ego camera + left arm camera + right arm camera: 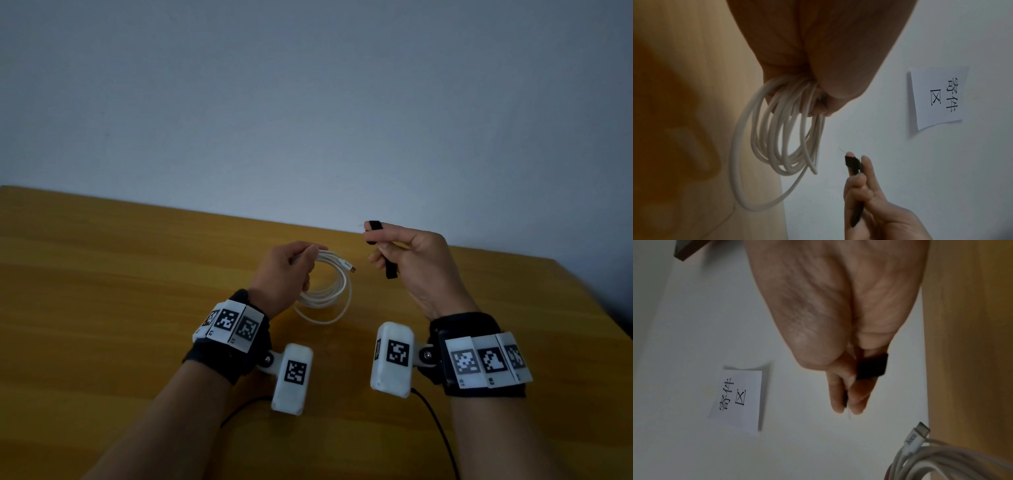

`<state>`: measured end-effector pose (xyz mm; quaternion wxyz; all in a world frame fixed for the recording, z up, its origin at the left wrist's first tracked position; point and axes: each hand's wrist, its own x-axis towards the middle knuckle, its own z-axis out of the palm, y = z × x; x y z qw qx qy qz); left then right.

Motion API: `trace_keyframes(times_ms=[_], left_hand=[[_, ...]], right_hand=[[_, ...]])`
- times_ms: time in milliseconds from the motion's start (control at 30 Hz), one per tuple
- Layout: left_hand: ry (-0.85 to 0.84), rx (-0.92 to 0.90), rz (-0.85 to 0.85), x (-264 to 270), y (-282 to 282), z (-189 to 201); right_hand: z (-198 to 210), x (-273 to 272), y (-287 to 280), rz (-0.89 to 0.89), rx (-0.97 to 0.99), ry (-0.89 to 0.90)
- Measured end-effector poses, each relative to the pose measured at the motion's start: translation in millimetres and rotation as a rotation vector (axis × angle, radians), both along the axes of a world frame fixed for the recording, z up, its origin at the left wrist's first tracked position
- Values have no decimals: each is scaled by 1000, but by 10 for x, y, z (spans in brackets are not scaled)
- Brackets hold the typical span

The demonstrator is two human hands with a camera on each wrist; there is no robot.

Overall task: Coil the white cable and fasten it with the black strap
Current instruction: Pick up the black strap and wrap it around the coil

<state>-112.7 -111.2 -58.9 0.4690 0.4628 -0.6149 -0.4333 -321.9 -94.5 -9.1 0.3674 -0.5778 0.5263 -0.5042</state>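
Note:
The white cable [334, 291] hangs in several loops from my left hand [291, 270], which grips the top of the coil above the wooden table [102, 291]. One connector [348, 265] sticks out to the right of that hand. In the left wrist view the coil [781, 138] dangles below my closed fingers. My right hand [397, 253] is raised to the right of the coil and pinches the black strap [388, 265], which runs from the fingertips down across the palm. The right wrist view shows the strap [871, 366] folded over a finger, and the connector [917, 437] low at the right.
A white paper note with printed characters [939, 97] is stuck on the pale wall behind the table; it appears too in the right wrist view [737, 399]. Black leads [435, 428] trail from the wrist cameras across the near table.

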Motion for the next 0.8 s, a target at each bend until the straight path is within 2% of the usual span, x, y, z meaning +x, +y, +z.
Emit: trace_keyframes(times_ms=[100,300,433,800], left_hand=[[1,3,6,-5,5,8],[3,-10,10,-4,13,15],[16,-1,11,-8,10,16],[6,-1,6,1,-17,-14]], right_hand=[[-11,-1,-15,-34,-29,2],[-46,15,-31,33,22,-37],[-45,5,-25,1,-26,22],[0,54,11,-78,-119,3]])
